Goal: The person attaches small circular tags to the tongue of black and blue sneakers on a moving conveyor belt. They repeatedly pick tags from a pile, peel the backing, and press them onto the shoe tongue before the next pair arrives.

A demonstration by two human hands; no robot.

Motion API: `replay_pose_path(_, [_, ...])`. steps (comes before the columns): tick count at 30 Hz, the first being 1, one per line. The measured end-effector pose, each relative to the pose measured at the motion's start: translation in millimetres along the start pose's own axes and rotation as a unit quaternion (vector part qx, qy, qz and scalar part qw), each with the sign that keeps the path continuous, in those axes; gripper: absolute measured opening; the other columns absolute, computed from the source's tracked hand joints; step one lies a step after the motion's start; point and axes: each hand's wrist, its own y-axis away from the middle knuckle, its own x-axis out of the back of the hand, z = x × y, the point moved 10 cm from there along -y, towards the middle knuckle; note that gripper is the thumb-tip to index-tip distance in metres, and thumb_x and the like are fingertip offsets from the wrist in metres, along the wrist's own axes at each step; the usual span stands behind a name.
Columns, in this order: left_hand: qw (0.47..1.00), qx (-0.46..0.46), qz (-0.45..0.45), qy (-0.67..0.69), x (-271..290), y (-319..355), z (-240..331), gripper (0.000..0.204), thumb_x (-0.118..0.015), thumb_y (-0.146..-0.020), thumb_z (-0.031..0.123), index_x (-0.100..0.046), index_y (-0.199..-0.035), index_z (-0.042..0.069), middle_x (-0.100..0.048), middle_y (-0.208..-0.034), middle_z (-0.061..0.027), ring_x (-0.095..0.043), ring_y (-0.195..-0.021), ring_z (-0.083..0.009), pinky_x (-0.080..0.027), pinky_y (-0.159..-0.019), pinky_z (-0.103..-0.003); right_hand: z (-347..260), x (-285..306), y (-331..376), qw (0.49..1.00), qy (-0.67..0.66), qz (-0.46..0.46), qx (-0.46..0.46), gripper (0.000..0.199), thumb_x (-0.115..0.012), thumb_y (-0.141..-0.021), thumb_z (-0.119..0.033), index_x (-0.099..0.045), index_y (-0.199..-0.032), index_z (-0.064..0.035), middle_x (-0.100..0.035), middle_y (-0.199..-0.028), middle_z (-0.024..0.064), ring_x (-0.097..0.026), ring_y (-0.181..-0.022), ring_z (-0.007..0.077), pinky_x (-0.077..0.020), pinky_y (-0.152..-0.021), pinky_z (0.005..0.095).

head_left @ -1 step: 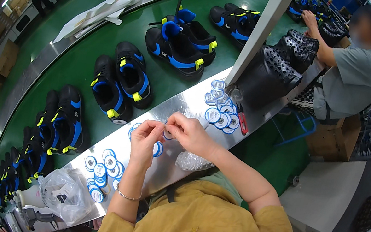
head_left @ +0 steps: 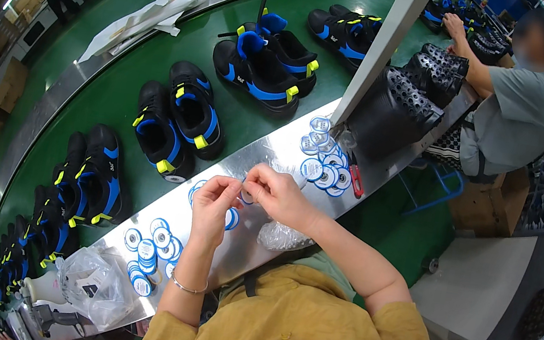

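Observation:
My left hand [head_left: 215, 205] and my right hand [head_left: 273, 195] meet over the metal bench, fingertips pinched close together. Whatever lies between the fingers is too small to make out. Part of a round white tag [head_left: 247, 198] shows just under my right fingers; I cannot tell whether it is held. Round blue-and-white tags [head_left: 231, 219] peek out beside my left hand. More of these tags [head_left: 161, 238] lie overlapping to the left, and another heap of tags [head_left: 326, 171] lies to the right. A clear plastic bag [head_left: 283, 236] rests below my right wrist.
Black-and-blue shoes [head_left: 259, 68] stand in pairs along the green belt [head_left: 154, 59]. Red-handled snips [head_left: 355, 181] lie by the right tags. Black perforated boots [head_left: 396, 104] stand behind a white post [head_left: 382, 52]. A co-worker [head_left: 516, 109] sits at the right. Another plastic bag [head_left: 98, 285] lies at left.

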Motion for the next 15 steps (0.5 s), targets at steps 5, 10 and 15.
replay_pose_path(5, [0.999,0.027,-0.004,-0.02,-10.5,-3.5,-12.8,0.012,-0.059,-0.095,0.011,-0.062,-0.092,0.0,-0.067,-0.083,-0.0073,-0.062,-0.071,-0.0124,-0.051,-0.062,-0.024,17.2,4.5,6.7,0.992,0.001,-0.079,-0.103,0.018,-0.065,-0.089,-0.017,-0.058,-0.099,-0.0045,-0.056,-0.062,0.0057,-0.051,-0.055,0.0129,-0.0405,-0.053,0.0301])
replay_pose_path(10, [0.995,0.012,-0.032,-0.097,-25.5,-11.4,-17.7,0.016,-0.061,-0.095,0.017,-0.063,-0.091,0.001,-0.067,-0.083,-0.0052,-0.063,-0.072,-0.01,-0.049,-0.062,-0.022,32.6,31.7,13.0,0.991,0.052,-0.072,-0.097,0.012,-0.064,-0.089,-0.012,-0.062,-0.09,-0.0002,-0.059,-0.066,0.007,-0.051,-0.056,0.0115,-0.0411,-0.053,0.028])
replay_pose_path(15, [0.971,-0.099,-0.048,-0.211,-50.1,-68.1,14.1,0.021,-0.061,-0.094,0.015,-0.063,-0.106,-0.002,-0.066,-0.088,-0.006,-0.062,-0.078,-0.0126,-0.049,-0.068,-0.026,31.8,79.9,-8.5,0.997,0.052,0.01,-0.058,0.011,-0.064,-0.088,-0.01,-0.063,-0.089,0.0008,-0.059,-0.068,0.0055,-0.051,-0.059,0.008,-0.0419,-0.055,0.0254])
